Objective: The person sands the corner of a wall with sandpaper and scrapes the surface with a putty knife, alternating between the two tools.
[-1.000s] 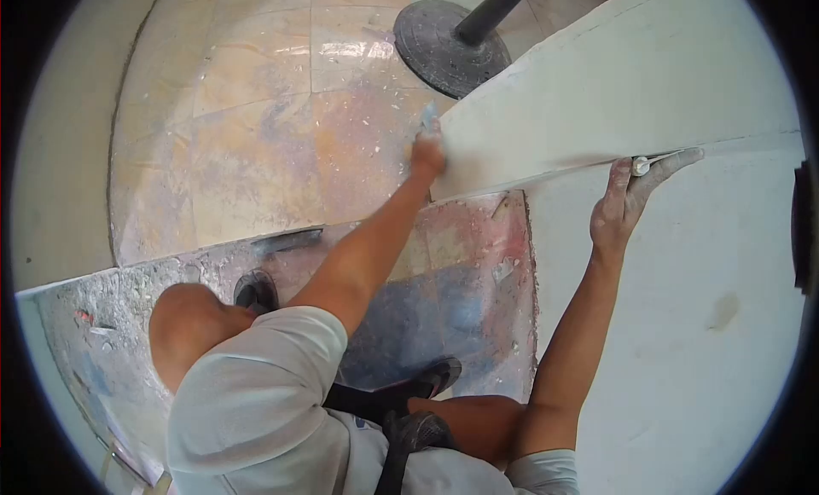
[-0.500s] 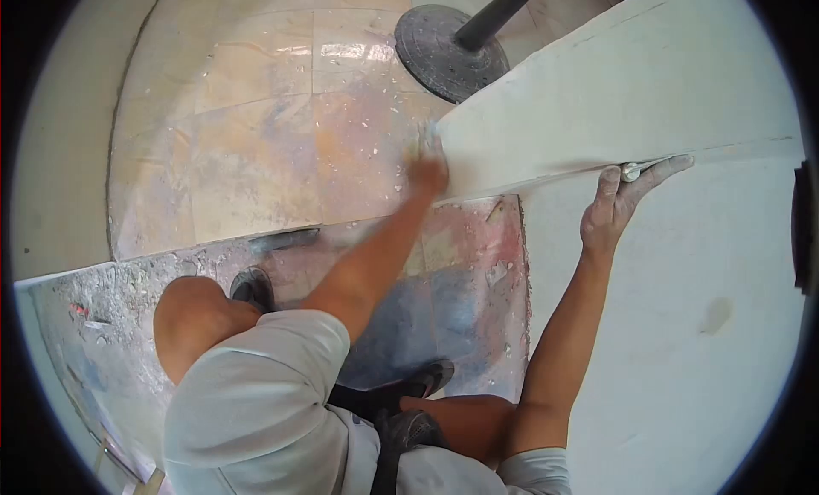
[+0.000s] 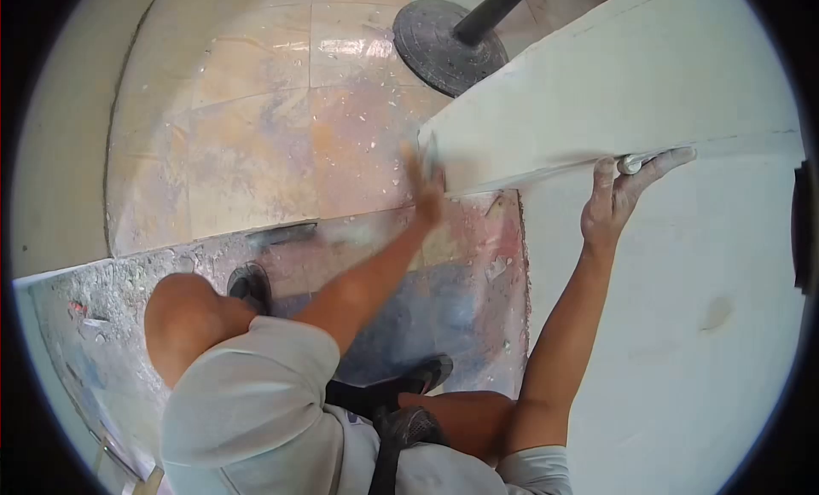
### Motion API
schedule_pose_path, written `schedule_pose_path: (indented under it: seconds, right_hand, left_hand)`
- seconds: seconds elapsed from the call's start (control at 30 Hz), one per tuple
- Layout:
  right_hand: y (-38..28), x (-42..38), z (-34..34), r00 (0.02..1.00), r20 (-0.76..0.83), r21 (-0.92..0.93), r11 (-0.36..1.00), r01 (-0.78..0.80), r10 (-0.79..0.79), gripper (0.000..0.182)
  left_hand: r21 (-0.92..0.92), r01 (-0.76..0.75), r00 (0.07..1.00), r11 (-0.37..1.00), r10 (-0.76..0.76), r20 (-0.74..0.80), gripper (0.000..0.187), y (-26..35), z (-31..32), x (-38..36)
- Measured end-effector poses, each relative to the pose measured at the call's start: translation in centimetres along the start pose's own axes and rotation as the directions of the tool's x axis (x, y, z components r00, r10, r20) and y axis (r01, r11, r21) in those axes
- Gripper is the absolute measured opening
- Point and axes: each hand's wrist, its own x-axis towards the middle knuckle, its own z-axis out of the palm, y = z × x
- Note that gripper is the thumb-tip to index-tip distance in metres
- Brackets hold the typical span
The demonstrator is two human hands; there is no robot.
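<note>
A single head-worn camera supplies the only view. It looks steeply downward past the person's own knees and shoes to the stained, paint-flecked tiled floor (image 3: pixel 256 128). A fisheye lens bends the frame inside a dark circular border. The white plastered ledge (image 3: pixel 614 86) stands near, at arm's length, upper right.

Matt white plaster wall (image 3: pixel 682 341), glossy paint-spattered tile floor (image 3: pixel 256 120)
</note>
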Motion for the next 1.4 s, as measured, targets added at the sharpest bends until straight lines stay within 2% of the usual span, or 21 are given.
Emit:
schedule_pose_path:
  seconds: [0.03,0.07,0.13,0.17,0.27,0.33,0.37,0.4,0.6,0.63,0.8,0.83,0.9,0.93,1.0,1.03,1.13,1.2,1.27,1.3,1.4]
  right_hand:
    - [0.1,-0.1,0.0,1.000,0.001,0.045,0.999,-0.010,0.010,0.109]
    - [0.1,0.0,0.0,1.000,0.000,0.028,1.000,-0.002,0.002,0.110]
    - [0.2,0.0,-0.1,1.000,0.004,0.010,1.000,0.018,-0.018,0.111]
    - [-0.2,0.0,0.0,1.000,0.003,0.018,1.000,0.014,-0.014,0.110]
    - [-0.4,0.0,0.4,0.999,-0.033,0.014,0.999,0.031,-0.030,0.106]
    - [-0.8,0.1,0.5,0.999,-0.035,0.002,1.000,0.019,-0.019,0.105]
    - [-0.7,0.0,0.4,1.000,-0.016,0.034,0.999,0.008,-0.008,0.108]
    - [-0.5,0.1,0.2,1.000,-0.002,0.070,0.998,0.004,-0.004,0.111]
    - [0.1,0.0,0.1,1.000,-0.006,0.046,0.999,-0.015,0.015,0.113]
    - [-0.2,-0.1,0.0,0.999,-0.007,0.050,0.998,-0.036,0.037,0.113]
    - [0.1,-0.1,0.3,0.999,-0.036,0.066,0.998,-0.024,0.026,0.111]
    - [0.2,-0.2,0.4,0.999,-0.047,0.049,0.999,-0.012,0.014,0.106]
    - [0.6,-0.4,0.1,1.000,-0.026,0.021,1.000,-0.013,0.013,0.104]
    - [0.8,-0.3,0.0,1.000,-0.028,0.019,1.000,0.009,-0.008,0.105]
    - [0.1,0.0,0.3,0.997,-0.048,-0.029,0.998,0.053,-0.054,0.106]
    - [0.2,-0.2,0.0,0.999,-0.030,-0.036,0.999,0.016,-0.017,0.106]
    - [0.0,-0.1,-0.2,1.000,0.019,-0.005,1.000,0.012,-0.012,0.112]
    - [0.3,0.1,-0.2,0.998,0.012,-0.004,0.998,0.062,-0.062,0.112]
    - [0.4,0.1,-0.2,0.996,0.009,-0.043,0.995,0.091,-0.091,0.112]
    - [0.5,0.1,-0.2,0.998,0.006,-0.011,0.998,0.060,-0.060,0.112]
    - [1.0,0.1,-0.1,0.992,0.000,-0.030,0.992,0.124,-0.124,0.113]
  left_hand:
    - [0.162,0.012,0.964,0.987,-0.055,0.261,0.059,4.5,-2.9,-1.7]
    - [0.162,0.009,0.964,0.987,-0.051,0.260,0.059,4.4,-3.6,-1.9]
    - [0.178,0.358,0.813,0.917,-0.399,0.423,0.058,2.0,-4.3,-3.0]
    - [0.273,-0.018,0.933,0.962,-0.082,0.350,0.054,-6.0,-2.2,-3.3]
    - [0.527,-0.194,0.952,0.827,0.029,0.305,0.051,-8.0,0.2,4.7]
    - [0.409,-0.151,0.926,0.900,-0.016,0.377,0.051,-6.2,-0.4,5.5]
    - [0.293,-0.091,0.890,0.952,-0.054,0.452,0.051,-4.5,-1.1,5.8]
    - [0.640,-0.040,0.604,0.767,-0.492,0.627,0.054,3.0,-2.9,5.7]
    - [0.410,-0.215,0.925,0.886,0.050,0.377,0.060,-5.4,-1.9,-0.1]
    - [0.462,-0.051,0.961,0.885,-0.083,0.264,0.058,-2.4,-0.8,2.7]
    - [0.407,0.098,0.811,0.908,-0.310,0.496,0.061,-3.9,-0.2,9.1]
    - [0.640,-0.150,0.789,0.754,-0.299,0.537,0.060,1.0,-2.1,6.3]
    - [0.209,0.401,0.806,0.892,-0.452,0.382,0.067,-0.7,-3.3,-0.2]
    - [0.204,0.398,0.810,0.895,-0.447,0.380,0.067,-1.3,-3.3,-1.7]
    - [0.259,-0.252,0.930,0.932,0.159,0.331,0.067,-2.4,-3.6,-3.7]
    - [0.257,-0.248,0.929,0.934,0.155,0.335,0.067,-1.8,-3.5,-3.1]
    - [0.018,0.512,0.764,0.859,-0.465,0.448,0.070,-0.7,-2.0,3.0]
    - [-0.019,0.382,0.850,0.924,-0.343,0.401,0.067,-2.7,-1.0,3.1]
    - [0.229,0.622,0.606,0.749,-0.646,0.464,0.072,0.8,-1.9,2.3]
    - [-0.083,0.495,0.731,0.865,-0.362,0.579,0.069,3.1,-2.9,-0.3]
    - [-0.081,0.492,0.744,0.867,-0.370,0.557,0.067,5.3,-2.6,2.0]
